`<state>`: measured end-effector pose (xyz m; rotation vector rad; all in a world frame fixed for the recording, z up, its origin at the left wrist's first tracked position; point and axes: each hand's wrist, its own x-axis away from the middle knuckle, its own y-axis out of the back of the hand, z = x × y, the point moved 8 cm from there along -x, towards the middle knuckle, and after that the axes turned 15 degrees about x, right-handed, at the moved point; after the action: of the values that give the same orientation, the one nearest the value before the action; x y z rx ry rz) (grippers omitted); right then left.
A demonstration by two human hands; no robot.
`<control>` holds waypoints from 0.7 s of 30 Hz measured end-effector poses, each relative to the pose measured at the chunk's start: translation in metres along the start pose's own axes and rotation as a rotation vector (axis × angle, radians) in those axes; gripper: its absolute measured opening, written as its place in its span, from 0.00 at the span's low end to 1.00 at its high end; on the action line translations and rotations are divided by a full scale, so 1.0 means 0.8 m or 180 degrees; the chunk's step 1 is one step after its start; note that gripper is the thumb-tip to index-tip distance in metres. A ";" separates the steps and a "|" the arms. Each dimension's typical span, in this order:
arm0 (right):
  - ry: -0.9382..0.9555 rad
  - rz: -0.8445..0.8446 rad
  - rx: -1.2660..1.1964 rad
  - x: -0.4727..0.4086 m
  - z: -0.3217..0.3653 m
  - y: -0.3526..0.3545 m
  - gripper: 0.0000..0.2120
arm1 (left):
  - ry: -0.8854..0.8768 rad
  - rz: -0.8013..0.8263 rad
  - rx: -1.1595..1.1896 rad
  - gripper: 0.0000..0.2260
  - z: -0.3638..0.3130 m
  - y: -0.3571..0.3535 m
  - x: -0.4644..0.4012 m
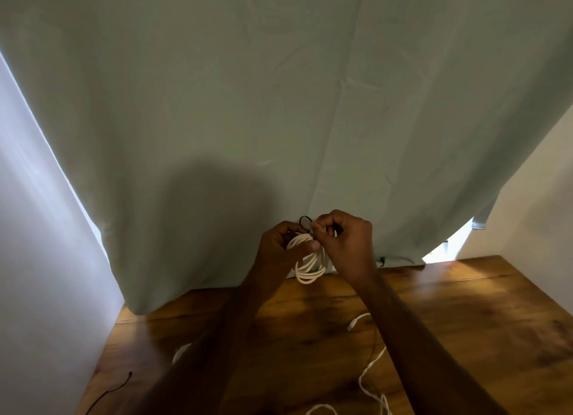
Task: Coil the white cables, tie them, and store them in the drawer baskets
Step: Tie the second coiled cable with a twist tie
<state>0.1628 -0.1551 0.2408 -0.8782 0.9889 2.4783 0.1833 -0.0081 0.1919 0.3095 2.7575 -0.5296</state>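
A coiled white cable (pixel 307 267) hangs in the air above the far edge of the wooden table (pixel 465 315). My left hand (pixel 280 244) grips the top of the coil. My right hand (pixel 344 238) pinches a thin black tie (pixel 305 221) that loops over the top of the coil. A second white cable (pixel 372 371) lies loose on the table under my right forearm, its plug end (pixel 353 324) showing. Another bit of white cable (pixel 181 351) peeks out beside my left forearm.
A pale green curtain (pixel 279 104) hangs right behind the table and fills most of the view. A thin black tie (pixel 114 390) lies at the table's near left edge. White walls stand on both sides. No drawer or basket is in view.
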 end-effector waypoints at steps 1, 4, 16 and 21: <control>-0.0026 0.0056 -0.0086 -0.001 -0.001 -0.001 0.03 | -0.0029 -0.0021 -0.0076 0.09 -0.001 0.001 -0.002; -0.0347 0.0197 -0.0594 -0.007 -0.008 0.001 0.03 | -0.0054 -0.0069 -0.0211 0.06 0.000 0.008 -0.005; -0.1644 0.0160 -0.1276 -0.043 -0.072 0.003 0.06 | 0.0314 0.0614 -0.0140 0.11 0.008 0.000 0.001; -0.1605 -0.0093 -0.1133 -0.052 -0.078 0.008 0.10 | 0.0284 0.0611 0.0001 0.08 0.007 0.002 0.005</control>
<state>0.2177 -0.2068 0.2354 -0.3123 0.3707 2.6908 0.1812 -0.0083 0.1852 0.6046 2.7727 -0.4771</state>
